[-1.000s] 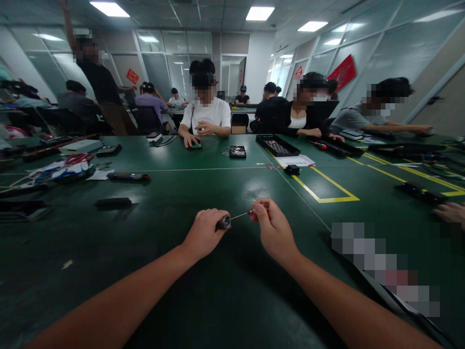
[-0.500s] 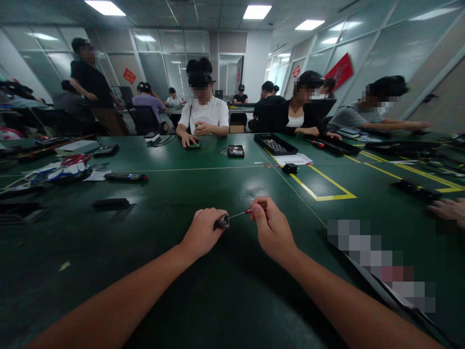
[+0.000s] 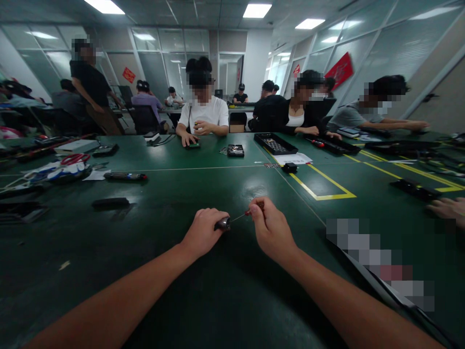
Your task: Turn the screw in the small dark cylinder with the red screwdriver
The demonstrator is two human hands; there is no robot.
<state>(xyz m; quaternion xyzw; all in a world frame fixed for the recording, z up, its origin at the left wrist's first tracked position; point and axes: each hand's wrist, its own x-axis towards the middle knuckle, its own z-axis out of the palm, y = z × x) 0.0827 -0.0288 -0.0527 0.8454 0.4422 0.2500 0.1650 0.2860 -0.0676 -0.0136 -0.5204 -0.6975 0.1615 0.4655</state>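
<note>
My left hand (image 3: 203,233) is closed around a dark cylindrical part (image 3: 224,223) whose shiny round end points right; most of its body is hidden by the fingers. Facing it, my right hand (image 3: 272,232) pinches a thin screwdriver (image 3: 248,212) by its reddish handle. The slim metal shaft slants down and left to the end of the cylinder. Whether its tip touches or enters that end is too small to tell. Both hands are held above the green table (image 3: 174,300).
A dark pen-shaped tool (image 3: 126,176) and a black block (image 3: 111,203) lie to the left, near gloves (image 3: 69,172). Ahead are a black tray (image 3: 275,144) and a small black box (image 3: 289,167). Another person's hand (image 3: 448,208) rests at the right edge; co-workers sit opposite.
The cylinder's end has shifted slightly down and turned a little. The screwdriver's shaft slopes a bit more steeply. Both grips stay the same.
</note>
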